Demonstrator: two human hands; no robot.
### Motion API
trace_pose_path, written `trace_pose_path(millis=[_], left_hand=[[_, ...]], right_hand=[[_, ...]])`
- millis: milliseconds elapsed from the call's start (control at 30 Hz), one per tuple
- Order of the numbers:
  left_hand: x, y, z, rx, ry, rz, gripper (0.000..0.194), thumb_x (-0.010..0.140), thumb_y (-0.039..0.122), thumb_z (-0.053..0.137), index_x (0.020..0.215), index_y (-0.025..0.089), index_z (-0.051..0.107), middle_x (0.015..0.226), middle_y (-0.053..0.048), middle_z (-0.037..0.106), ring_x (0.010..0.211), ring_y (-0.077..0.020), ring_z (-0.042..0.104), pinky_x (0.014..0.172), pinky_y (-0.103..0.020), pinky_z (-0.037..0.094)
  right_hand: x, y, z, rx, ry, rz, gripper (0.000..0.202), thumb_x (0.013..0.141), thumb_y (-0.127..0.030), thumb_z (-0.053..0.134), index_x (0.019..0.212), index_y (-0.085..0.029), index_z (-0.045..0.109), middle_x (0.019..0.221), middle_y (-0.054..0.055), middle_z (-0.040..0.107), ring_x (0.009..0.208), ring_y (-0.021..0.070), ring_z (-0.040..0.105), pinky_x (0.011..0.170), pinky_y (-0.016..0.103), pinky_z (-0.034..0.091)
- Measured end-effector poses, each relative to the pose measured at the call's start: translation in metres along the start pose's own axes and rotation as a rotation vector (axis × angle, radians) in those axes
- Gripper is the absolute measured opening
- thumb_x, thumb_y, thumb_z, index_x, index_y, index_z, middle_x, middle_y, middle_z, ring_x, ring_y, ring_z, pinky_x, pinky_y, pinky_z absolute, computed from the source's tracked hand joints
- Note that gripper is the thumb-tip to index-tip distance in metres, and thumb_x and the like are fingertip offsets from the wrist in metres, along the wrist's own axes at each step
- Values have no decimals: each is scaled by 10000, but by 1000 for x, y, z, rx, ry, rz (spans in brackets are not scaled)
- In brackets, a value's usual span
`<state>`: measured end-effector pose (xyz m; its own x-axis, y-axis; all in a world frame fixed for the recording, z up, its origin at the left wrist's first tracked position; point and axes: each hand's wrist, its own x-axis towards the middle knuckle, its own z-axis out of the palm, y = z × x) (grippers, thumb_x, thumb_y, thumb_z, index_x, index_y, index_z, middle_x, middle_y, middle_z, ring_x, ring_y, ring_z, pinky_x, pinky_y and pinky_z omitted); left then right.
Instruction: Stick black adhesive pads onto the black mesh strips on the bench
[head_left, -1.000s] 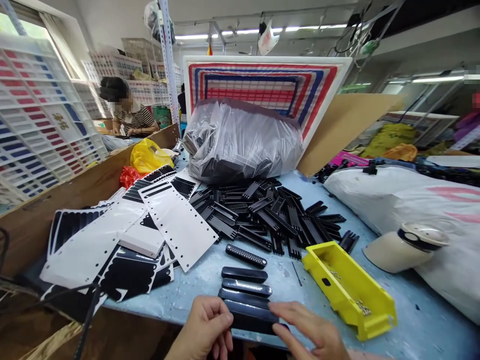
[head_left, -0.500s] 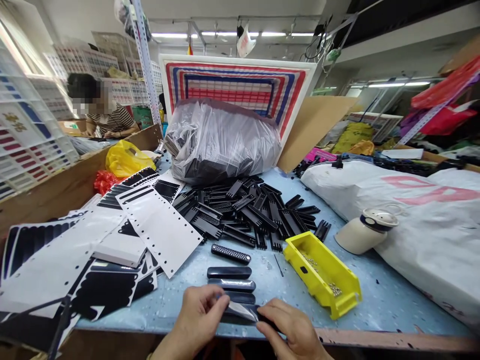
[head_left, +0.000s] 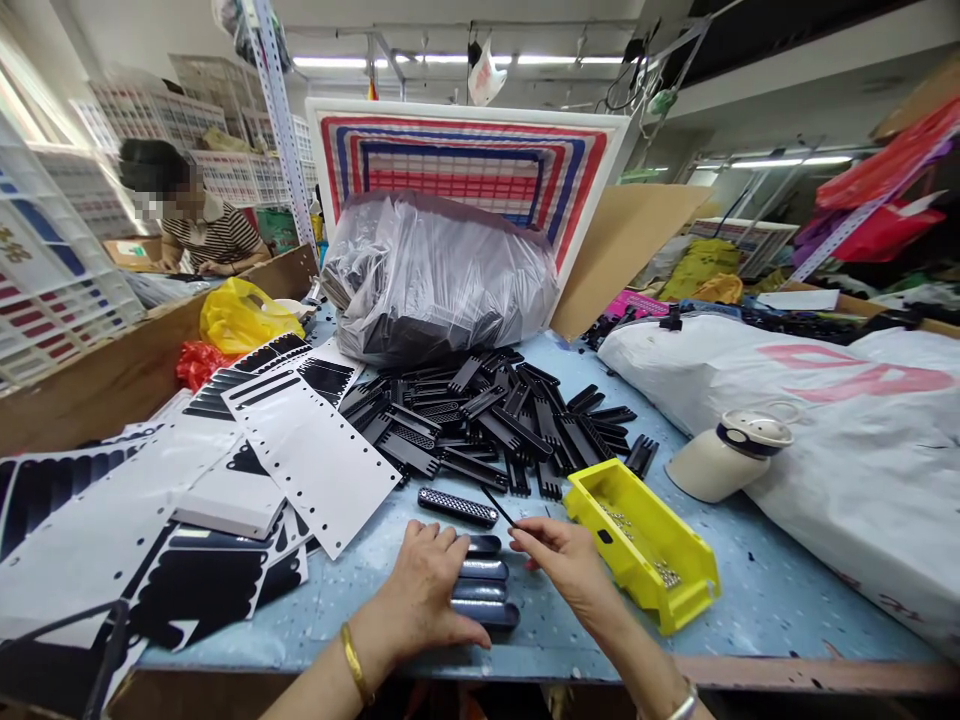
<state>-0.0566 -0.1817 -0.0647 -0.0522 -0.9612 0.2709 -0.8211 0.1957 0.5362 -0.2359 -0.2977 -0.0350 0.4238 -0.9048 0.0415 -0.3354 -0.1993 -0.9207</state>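
My left hand (head_left: 427,585) lies over the left ends of several dark, glossy, round-ended strips (head_left: 484,590), stacked in a row near the table's front edge. Its fingers reach past the far strip, and its thumb is spread toward the near one. A thin black rod (head_left: 497,506) is pinched in my right hand (head_left: 559,560), just right of the row, its far tip pointing up and left. Just beyond the strips is a black handle-shaped piece with a dotted pattern (head_left: 457,506). The yellow bin (head_left: 641,550), with small metal bits inside, stands right of my right hand.
Behind the hands lies a heap of black slotted pieces (head_left: 480,420), backed by a large plastic-wrapped bundle (head_left: 442,280). White sheets with black cut-outs (head_left: 315,455) cover the left. A cream bottle (head_left: 716,465) and white sack (head_left: 847,420) occupy the right. A person (head_left: 202,230) sits far left.
My hands have parted from the shiny pointed piece they held over the near strip. My left hand has spread over the row; my right has picked up the thin rod from the table.
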Motion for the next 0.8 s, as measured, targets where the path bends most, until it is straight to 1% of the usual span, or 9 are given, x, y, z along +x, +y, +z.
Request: trace_pose_path(millis=[100,200,267,300,367,467,567,667,800], left_hand=[[-6,-2,3,-11,5,8,735,466,611,866,1016,169,661,970,-110,674,880,-319,589,845,-470,404],[-13,-11,4,-31,79,57,764,505,632,833,1090,171,661,1079,-160,675,967,-372,597,880,-512,414],[-11,-22,2,-10,191,29,622,680,504,772,1186,171,632,1176,-186,656,1060,-381,593,922,-519,415],[-7,-30,0,4,246,-30,525,765,392,710,1227,164,610,1193,-189,654,1074,-363,600,925,-503,426],[4,-45,-5,10,297,-208,447,811,194,595,1254,133,586,1147,-185,676,1016,-320,636,889,-457,459],[23,-60,-12,-84,218,-393,421,764,120,591,1184,122,616,983,-135,709,887,-279,654,820,-391,475],[34,-65,-15,-203,167,-413,249,732,81,594,957,151,673,789,-52,674,784,-225,633,746,-314,451],[32,-65,-12,-256,181,-459,154,725,55,560,799,148,658,638,-2,591,661,-179,597,645,-269,419],[19,-69,-4,-420,196,-542,201,702,81,559,866,136,662,564,51,523,527,-138,568,535,-232,404]], right_hand=[[9,5,9,-11,-7,-25,365,682,-499,705,775,-148,739,672,77,722,646,248,690,502,305,534],[19,8,8,-102,57,-68,393,712,-512,641,797,-143,744,695,89,732,648,254,692,531,327,549],[26,9,5,-163,97,-100,391,702,-507,633,807,-151,755,727,92,743,673,261,693,576,345,558],[29,9,4,-183,105,-111,382,690,-501,641,806,-157,762,731,90,746,680,264,692,600,353,559],[35,8,6,-218,103,-131,360,675,-490,652,802,-178,778,717,80,747,675,264,687,641,366,558],[42,6,15,-262,68,-163,302,665,-470,661,769,-219,792,713,67,752,667,266,688,669,373,558],[46,4,24,-342,-10,-210,281,701,-440,638,802,-233,799,817,71,769,728,277,706,726,389,566],[47,2,29,-454,-125,-274,308,770,-412,590,880,-210,795,875,86,767,794,277,713,776,388,563],[46,1,29,-569,-247,-396,286,840,-341,553,945,-197,777,925,86,758,865,268,704,794,385,553]])
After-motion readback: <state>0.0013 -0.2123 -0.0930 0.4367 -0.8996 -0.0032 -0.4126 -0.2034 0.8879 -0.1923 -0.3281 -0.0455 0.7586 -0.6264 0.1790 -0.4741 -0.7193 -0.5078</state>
